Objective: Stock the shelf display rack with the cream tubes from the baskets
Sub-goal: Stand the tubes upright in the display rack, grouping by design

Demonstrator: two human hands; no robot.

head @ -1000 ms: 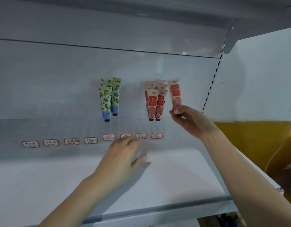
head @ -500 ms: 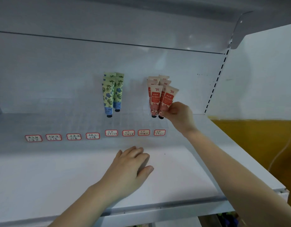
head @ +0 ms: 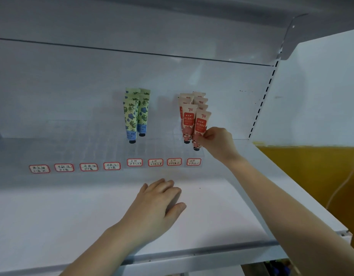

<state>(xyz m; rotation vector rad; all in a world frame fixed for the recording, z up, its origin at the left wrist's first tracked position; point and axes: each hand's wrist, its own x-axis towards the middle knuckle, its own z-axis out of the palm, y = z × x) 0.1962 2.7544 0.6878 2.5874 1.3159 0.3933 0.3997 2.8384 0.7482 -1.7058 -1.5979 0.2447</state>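
Note:
A clear display rack (head: 92,150) with many small slots stands on the white shelf (head: 72,212). Several red-and-cream tubes (head: 189,116) stand cap-down in its right-hand slots. My right hand (head: 216,141) pinches the lower end of the front red tube (head: 201,124) in the rightmost column, its cap in a slot. Several green-and-blue floral tubes (head: 135,112) stand cap-down near the rack's middle. My left hand (head: 158,204) rests flat on the shelf in front of the rack, fingers relaxed and holding nothing. No basket is in view.
Red-bordered handwritten labels (head: 114,166) run along the rack's front edge. The shelf above (head: 172,20) overhangs closely. A white side panel (head: 315,92) closes the right end, with a yellow surface (head: 311,176) beyond the shelf's right edge.
My right hand brought a red tube from the right of the stack into the rightmost column and lowered it. My left hand drew back from the labels and settled flat on the shelf.

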